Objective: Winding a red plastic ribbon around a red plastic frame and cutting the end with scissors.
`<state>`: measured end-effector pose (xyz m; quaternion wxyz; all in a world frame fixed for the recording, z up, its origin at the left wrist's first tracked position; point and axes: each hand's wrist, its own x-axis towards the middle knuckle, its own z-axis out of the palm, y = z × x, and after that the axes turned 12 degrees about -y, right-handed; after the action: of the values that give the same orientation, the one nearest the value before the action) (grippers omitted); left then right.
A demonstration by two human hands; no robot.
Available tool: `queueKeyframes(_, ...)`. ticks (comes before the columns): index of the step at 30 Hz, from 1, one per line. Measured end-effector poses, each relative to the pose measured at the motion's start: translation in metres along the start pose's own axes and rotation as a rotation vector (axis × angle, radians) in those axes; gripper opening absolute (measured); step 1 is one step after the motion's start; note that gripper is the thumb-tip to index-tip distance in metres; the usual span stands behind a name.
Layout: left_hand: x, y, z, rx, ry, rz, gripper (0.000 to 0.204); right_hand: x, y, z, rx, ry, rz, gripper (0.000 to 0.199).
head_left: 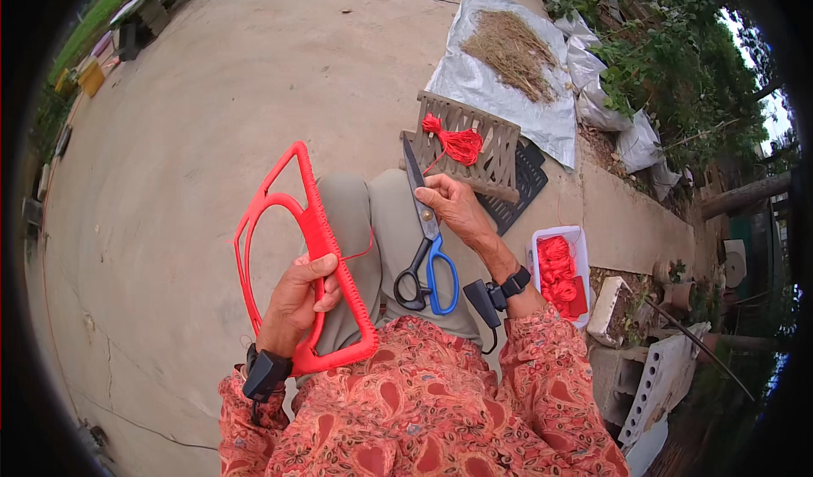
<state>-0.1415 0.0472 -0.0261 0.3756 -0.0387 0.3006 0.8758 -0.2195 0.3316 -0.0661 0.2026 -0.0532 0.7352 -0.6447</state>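
Note:
A flat red frame [318,227] with a cut-out handle loop is upright in my left hand [302,291]. Its edges are wrapped in red cord, and a loose strand [364,247] sticks out beside my thumb. My right hand [457,212] pinches a pair of scissors [426,223] by the blades, above my lap. Their tips point away from me, and the black and blue handle loops hang toward me. Beyond the right fingers, a bundle of red cord [457,141] lies on a slatted brown stool [487,168]; a strand runs from it toward this hand.
At right, a white bin [580,244] holds more red cord. A black slotted mat [523,191] lies under the stool. Farther off, dried plant matter [511,51] is spread on a silver sheet [449,62]. White sacks, concrete blocks and plants line the right side.

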Motion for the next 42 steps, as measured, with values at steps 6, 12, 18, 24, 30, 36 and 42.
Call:
queueKeyframes(6, 0.002, -0.002, -0.006, -0.031, -0.011, 0.032, 0.024, -0.015, 0.001, 0.007, -0.018, 0.165, 0.0, 0.034)
queueKeyframes(12, -0.001, -0.003, -0.015, -0.044, -0.002, 0.031, 0.026, -0.061, 0.001, 0.016, -0.012, 0.064, -0.02, 0.049)
queueKeyframes(18, -0.001, -0.002, -0.022, -0.116, -0.071, 0.026, 0.031, -0.075, -0.01, 0.008, -0.023, -0.037, 0.084, 0.064)
queueKeyframes(24, 0.0, -0.003, -0.023, -0.077, -0.062, 0.032, 0.03, -0.065, -0.004, 0.021, -0.04, 0.024, -0.019, 0.064)
queueKeyframes(30, 0.001, -0.005, -0.025, -0.06, -0.052, 0.073, 0.03, -0.056, 0.007, 0.015, 0.15, -0.081, -0.177, 0.054)
queueKeyframes(36, -0.005, 0.006, -0.029, -0.209, -0.207, 0.116, 0.028, -0.065, 0.008, 0.007, 0.398, -0.135, -0.258, 0.05)
queueKeyframes(42, -0.021, 0.012, -0.027, -0.171, -0.055, 0.224, 0.027, -0.059, -0.011, -0.002, -0.236, -0.186, -0.223, 0.047)
